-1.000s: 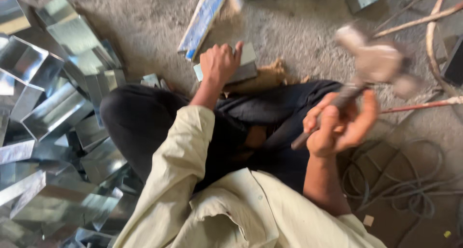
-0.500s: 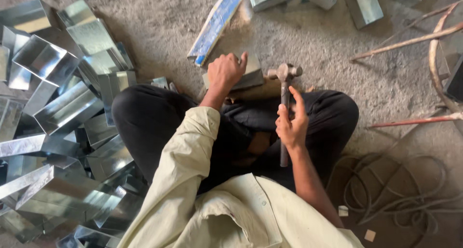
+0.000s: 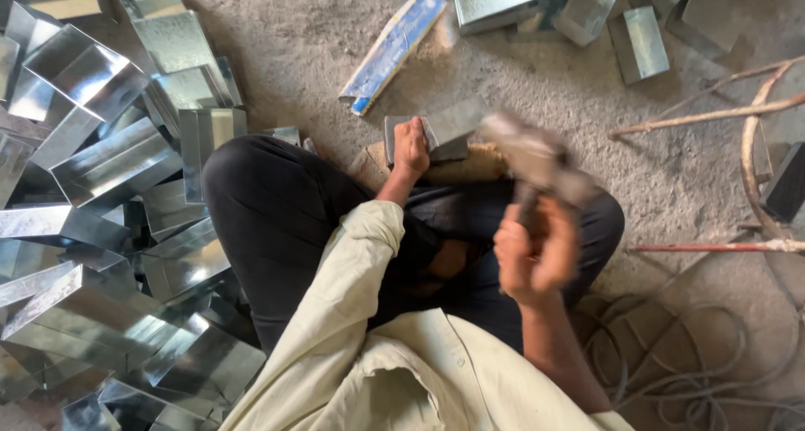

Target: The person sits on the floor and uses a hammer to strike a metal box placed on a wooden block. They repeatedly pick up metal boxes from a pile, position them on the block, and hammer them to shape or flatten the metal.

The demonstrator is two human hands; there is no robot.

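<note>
Head view, one entry per item as I read it from my seat. Left hand point(image 3: 411, 146): upper centre of the frame, fingers curled down onto a folded sheet-metal piece point(image 3: 449, 127), pinning it on a wooden block point(image 3: 470, 167) that lies on the gritty floor just in front of my crossed legs. Right hand point(image 3: 535, 253): centre right, fist wrapped shut around the handle of a hammer point(image 3: 537, 158); the hammer head is blurred, raised just right of the metal piece and above the block. Pale long sleeve on the left arm, dark trousers below it. Pile of shiny bent metal channels point(image 3: 101, 196): fills the left side of the frame from top to bottom, touching my left knee. Blue flat strip point(image 3: 392, 49): upper centre, lying at a slant, near the held piece but apart from it. More metal boxes point(image 3: 587, 7): top right edge. Bare sticks point(image 3: 713, 112): right side. Coiled cable point(image 3: 696, 364): lower right corner, beside my right forearm.
</note>
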